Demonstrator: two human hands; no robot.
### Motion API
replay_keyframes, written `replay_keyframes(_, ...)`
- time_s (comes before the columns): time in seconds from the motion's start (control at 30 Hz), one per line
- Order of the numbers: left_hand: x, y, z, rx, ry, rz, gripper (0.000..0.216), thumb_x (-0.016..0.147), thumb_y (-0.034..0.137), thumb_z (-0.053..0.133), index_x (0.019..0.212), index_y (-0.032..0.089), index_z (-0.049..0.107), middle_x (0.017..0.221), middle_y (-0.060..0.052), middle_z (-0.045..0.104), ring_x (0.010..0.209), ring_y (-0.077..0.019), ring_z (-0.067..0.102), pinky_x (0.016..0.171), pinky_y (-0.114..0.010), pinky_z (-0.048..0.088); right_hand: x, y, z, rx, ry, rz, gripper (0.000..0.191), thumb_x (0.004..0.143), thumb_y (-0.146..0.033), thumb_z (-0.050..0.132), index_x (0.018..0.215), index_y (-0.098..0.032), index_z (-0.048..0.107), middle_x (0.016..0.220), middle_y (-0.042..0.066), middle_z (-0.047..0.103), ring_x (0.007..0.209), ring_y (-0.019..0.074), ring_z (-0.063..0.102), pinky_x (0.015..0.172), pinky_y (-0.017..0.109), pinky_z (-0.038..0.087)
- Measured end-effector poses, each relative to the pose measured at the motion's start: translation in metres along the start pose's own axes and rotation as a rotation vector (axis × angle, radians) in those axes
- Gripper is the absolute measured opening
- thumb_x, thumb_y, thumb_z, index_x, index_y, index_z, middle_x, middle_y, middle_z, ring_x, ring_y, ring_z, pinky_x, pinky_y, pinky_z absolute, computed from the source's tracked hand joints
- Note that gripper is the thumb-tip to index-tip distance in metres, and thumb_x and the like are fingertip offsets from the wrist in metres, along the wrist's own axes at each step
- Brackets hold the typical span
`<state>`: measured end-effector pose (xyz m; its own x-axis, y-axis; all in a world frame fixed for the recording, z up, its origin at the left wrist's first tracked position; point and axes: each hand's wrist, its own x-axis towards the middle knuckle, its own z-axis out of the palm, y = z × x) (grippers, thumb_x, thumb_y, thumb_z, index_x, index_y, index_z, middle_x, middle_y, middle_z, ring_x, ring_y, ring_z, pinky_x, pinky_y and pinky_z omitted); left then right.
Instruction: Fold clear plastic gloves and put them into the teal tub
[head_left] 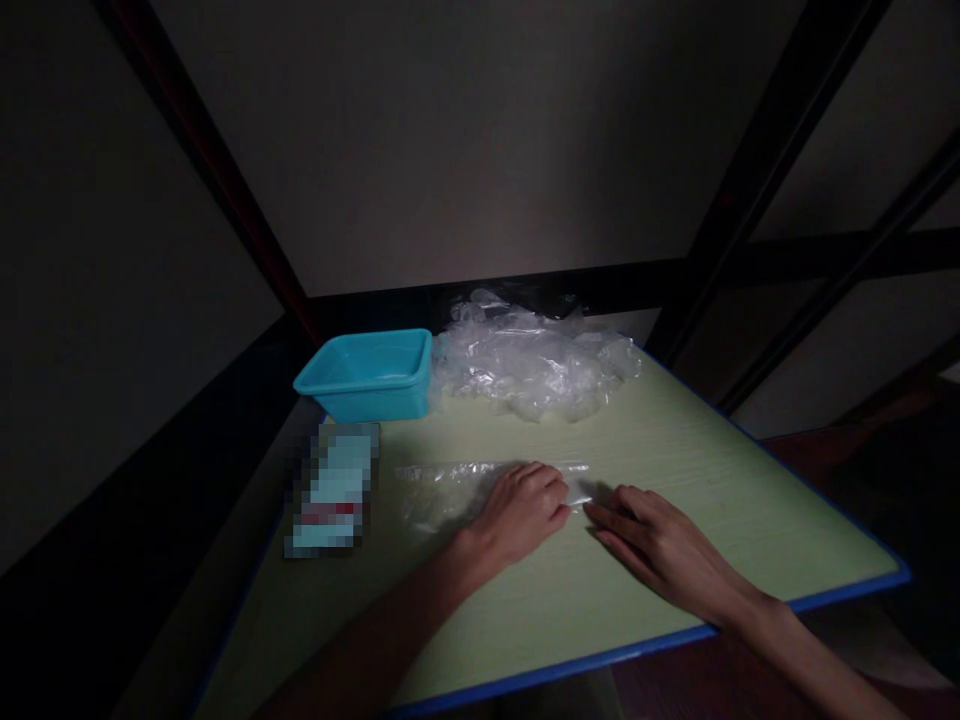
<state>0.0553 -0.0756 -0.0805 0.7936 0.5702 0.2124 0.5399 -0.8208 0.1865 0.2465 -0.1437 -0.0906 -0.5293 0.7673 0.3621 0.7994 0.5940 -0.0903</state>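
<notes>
A clear plastic bag point(442, 495) lies flat and stretched sideways on the table point(735, 530). My left hand point(525, 505) rests over its right part, fingers curled down and closed on the film. At the bag's right end is my right hand point(656, 545), its fingers bent and held together, with the index fingertip at the bag's corner. The thumb and fingertips of that hand are partly hidden, but they appear closed on the edge. Behind both hands sits a loose heap of crumpled clear plastic bags point(536, 365).
A turquoise plastic basin point(375, 400) stands at the table's back left, touching the heap's side. In front of it lies a pale, pixelated flat item point(335, 490). The table has a blue edge point(600, 660), and a wall point(480, 150) rises behind it. The light is dim.
</notes>
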Motion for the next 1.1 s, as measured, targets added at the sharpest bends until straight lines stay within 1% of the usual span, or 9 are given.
replay_keyframes(0.13,-0.003,-0.001,0.001,-0.010,0.034,-0.001,0.009,0.081,0.024,0.063,0.082,0.015,0.064,0.091,-0.005,0.067,0.087,-0.0178,0.061,0.078,-0.029,0.049,-0.001,0.000,0.000,-0.016,0.012,0.002,0.032,0.094,-0.026,0.038,0.101,-0.011,0.066,0.075,0.009,0.058,0.067,0.0189,0.056,0.059,0.032,0.045)
replay_keyframes(0.37,-0.003,-0.001,0.005,0.009,0.075,0.011,0.009,0.084,0.020,0.058,0.081,0.015,0.065,0.089,-0.005,0.067,0.086,-0.0173,0.062,0.080,-0.030,0.049,-0.003,0.000,0.002,-0.005,0.002,0.050,0.032,0.094,-0.027,0.037,0.101,-0.011,0.064,0.077,0.009,0.058,0.068,0.0199,0.056,0.060,0.034,0.046)
replay_keyframes(0.53,-0.004,-0.002,0.010,-0.042,0.119,-0.005,0.007,0.082,0.018,0.059,0.081,0.015,0.066,0.089,-0.006,0.068,0.086,-0.0183,0.063,0.080,-0.031,0.050,-0.002,0.002,0.003,0.048,0.016,0.114,0.035,0.092,-0.028,0.039,0.112,-0.009,0.060,0.080,0.011,0.057,0.070,0.0214,0.056,0.061,0.037,0.049)
replay_keyframes(0.6,-0.003,-0.002,0.012,-0.129,0.143,-0.046,0.009,0.081,0.014,0.058,0.082,0.015,0.067,0.088,-0.006,0.069,0.084,-0.0185,0.063,0.080,-0.031,0.050,0.001,0.003,0.003,0.134,0.025,0.154,0.036,0.092,-0.028,0.040,0.117,-0.009,0.058,0.082,0.011,0.056,0.072,0.0210,0.057,0.063,0.037,0.050)
replay_keyframes(0.7,0.000,-0.003,0.016,-0.436,0.199,-0.202,0.013,0.076,0.008,0.057,0.076,0.015,0.068,0.084,-0.006,0.069,0.079,-0.0181,0.063,0.078,-0.030,0.049,0.011,0.008,0.000,0.318,0.047,0.219,0.034,0.091,-0.026,0.040,0.117,-0.013,0.059,0.085,0.010,0.055,0.075,0.0191,0.057,0.068,0.035,0.051)
replay_keyframes(0.77,0.003,-0.005,0.018,-0.615,0.231,-0.303,0.016,0.073,0.006,0.056,0.070,0.016,0.068,0.079,-0.005,0.070,0.075,-0.0171,0.062,0.076,-0.028,0.048,0.021,0.014,-0.002,0.420,0.069,0.244,0.031,0.090,-0.026,0.041,0.110,-0.016,0.063,0.084,0.008,0.055,0.075,0.0183,0.057,0.068,0.034,0.050)
replay_keyframes(0.83,0.006,-0.009,0.021,-0.708,0.245,-0.370,0.017,0.072,0.006,0.055,0.067,0.015,0.068,0.074,-0.003,0.069,0.070,-0.0153,0.062,0.069,-0.024,0.048,0.032,0.022,-0.002,0.499,0.102,0.277,0.026,0.087,-0.026,0.045,0.101,-0.017,0.066,0.083,0.007,0.057,0.074,0.0179,0.056,0.066,0.033,0.049)
replay_keyframes(0.97,0.012,-0.018,0.025,-0.856,0.249,-0.472,0.015,0.072,0.010,0.055,0.065,0.013,0.067,0.063,-0.001,0.067,0.058,-0.0123,0.058,0.056,-0.020,0.044,0.051,0.040,0.001,0.725,0.160,0.470,0.021,0.078,-0.031,0.058,0.089,-0.015,0.066,0.080,0.007,0.063,0.063,0.0155,0.055,0.055,0.030,0.046)
replay_keyframes(1.1,0.014,-0.024,0.022,-0.990,0.249,-0.527,0.012,0.070,0.014,0.058,0.062,0.012,0.066,0.057,0.001,0.064,0.054,-0.0108,0.054,0.053,-0.019,0.042,0.062,0.049,0.004,1.082,0.075,0.576,0.037,0.067,-0.030,0.069,0.100,-0.016,0.062,0.107,0.011,0.065,0.055,0.0100,0.056,0.054,0.029,0.048)
